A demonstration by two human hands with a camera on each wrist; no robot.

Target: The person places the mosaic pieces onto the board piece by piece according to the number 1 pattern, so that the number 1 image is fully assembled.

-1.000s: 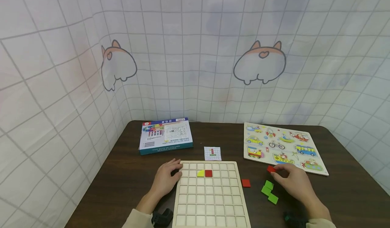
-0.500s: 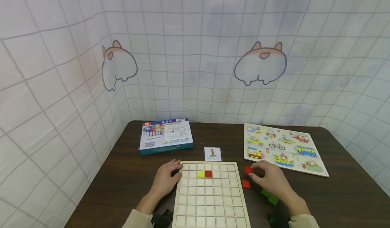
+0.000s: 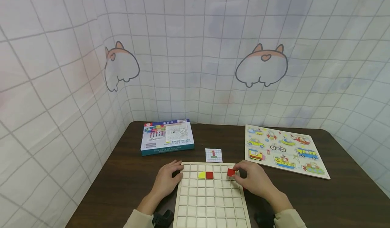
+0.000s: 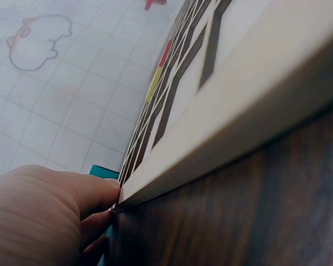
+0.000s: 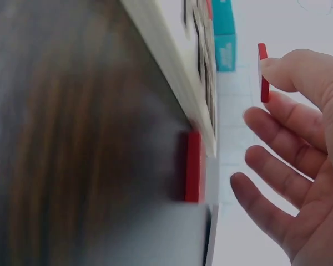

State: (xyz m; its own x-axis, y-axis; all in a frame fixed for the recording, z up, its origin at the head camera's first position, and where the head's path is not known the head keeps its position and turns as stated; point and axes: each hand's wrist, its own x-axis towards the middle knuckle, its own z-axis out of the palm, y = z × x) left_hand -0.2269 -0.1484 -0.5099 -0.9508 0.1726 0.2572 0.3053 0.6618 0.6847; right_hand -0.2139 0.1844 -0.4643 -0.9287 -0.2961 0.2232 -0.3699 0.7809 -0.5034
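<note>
The right hand (image 3: pixel 256 181) is pinching a red square tile (image 3: pixel 231 172) between thumb and fingertips and holding it just above the upper right part of the wooden grid board (image 3: pixel 210 201), over the row where other pieces already sit. In the right wrist view the same tile (image 5: pixel 263 72) is showing edge-on at the fingertips, with the remaining fingers loosely spread and curved beneath it.

The left hand (image 3: pixel 166 180) is lying flat on the dark tabletop (image 3: pixel 122 184), its relaxed fingers touching the board's upper left corner and steadying it; the left wrist view is showing those fingers (image 4: pixel 94 194) pressing against the board's edge.

Judging by what is lying on the board, the work looks barely begun. Only a yellow piece (image 3: pixel 201 175) and a red tile (image 3: pixel 209 175) are sitting side by side in the second row, while nearly every other cell is showing bare wood. A small pattern card (image 3: pixel 213 155) is lying just beyond the board's far edge, and its picture seems to call for more pieces than are placed. Another red tile (image 5: pixel 193 166) is lying on the tabletop against the board's right edge, seen from the right wrist.

A blue box (image 3: pixel 167 137) and a vehicle puzzle (image 3: pixel 284 150) are resting farther back.
</note>
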